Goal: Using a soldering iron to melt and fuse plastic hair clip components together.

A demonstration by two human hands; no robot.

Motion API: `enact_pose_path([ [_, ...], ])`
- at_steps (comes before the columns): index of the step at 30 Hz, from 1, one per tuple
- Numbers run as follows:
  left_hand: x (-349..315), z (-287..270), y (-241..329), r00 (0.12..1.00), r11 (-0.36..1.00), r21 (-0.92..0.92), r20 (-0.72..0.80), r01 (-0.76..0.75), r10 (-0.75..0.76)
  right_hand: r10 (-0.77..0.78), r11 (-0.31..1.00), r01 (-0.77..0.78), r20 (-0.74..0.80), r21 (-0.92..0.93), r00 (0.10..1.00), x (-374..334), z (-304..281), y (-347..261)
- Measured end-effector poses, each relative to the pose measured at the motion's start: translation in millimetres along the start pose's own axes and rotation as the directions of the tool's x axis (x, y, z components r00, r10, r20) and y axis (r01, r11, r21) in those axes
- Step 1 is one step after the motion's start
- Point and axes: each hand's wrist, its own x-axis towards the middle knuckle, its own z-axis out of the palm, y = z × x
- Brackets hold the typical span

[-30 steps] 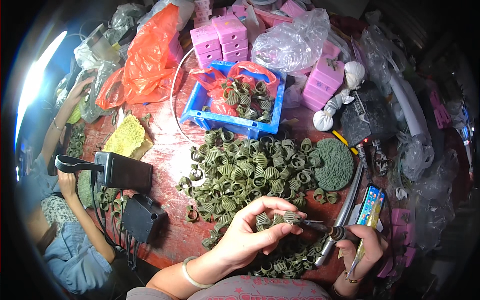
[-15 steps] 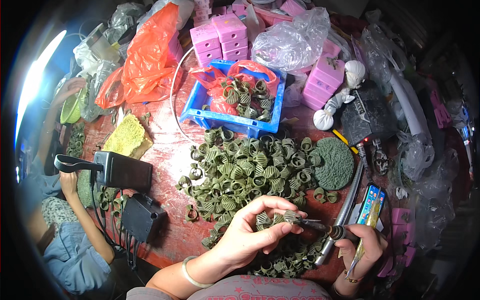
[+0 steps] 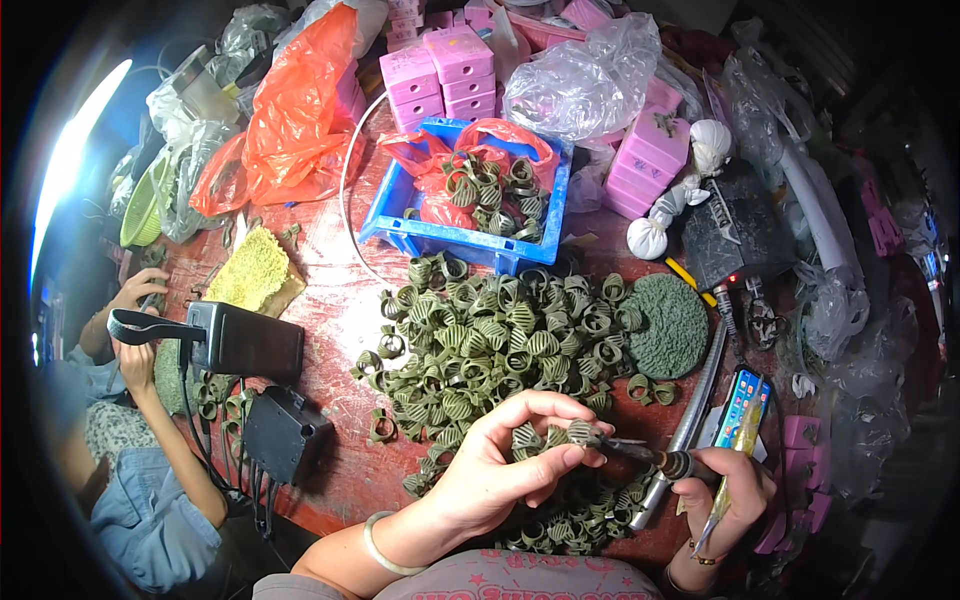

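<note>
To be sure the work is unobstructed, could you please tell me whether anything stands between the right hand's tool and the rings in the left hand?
Nothing visible does: the handheld tool in the right hand points its dark tip at the ridged green rings in the left hand. The loose rings lie on the red table below.

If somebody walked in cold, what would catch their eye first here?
Probably the heap of green striped rings at the centre, with a blue crate just behind it. A bright orange plastic bag stands out at upper left. In front, the left hand holds a few rings near the tip of a tool in the right hand.
</note>
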Motion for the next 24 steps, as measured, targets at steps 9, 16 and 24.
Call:
enact_pose_path([
  [9, 0.1, -1.1, -0.5, 1.0, 1.0, 0.01, 0.002, 0.003, -0.003, -0.006, 1.0, 0.006, 0.003, -0.016, 1.0, 0.4, -1.2, 0.7],
  [16, -0.2, -1.3, -0.4, 1.0, 1.0, 0.005, 0.002, 0.007, -0.007, 0.013, 1.0, -0.013, 0.015, -0.007, 1.0, 2.3, -0.5, -2.7],
  [24, -0.1, -1.9, -0.8, 1.0, 1.0, -0.005, 0.011, 0.008, -0.008, -0.001, 1.0, 0.001, -0.005, -0.015, 1.0, 3.1, 0.3, -2.8],
])
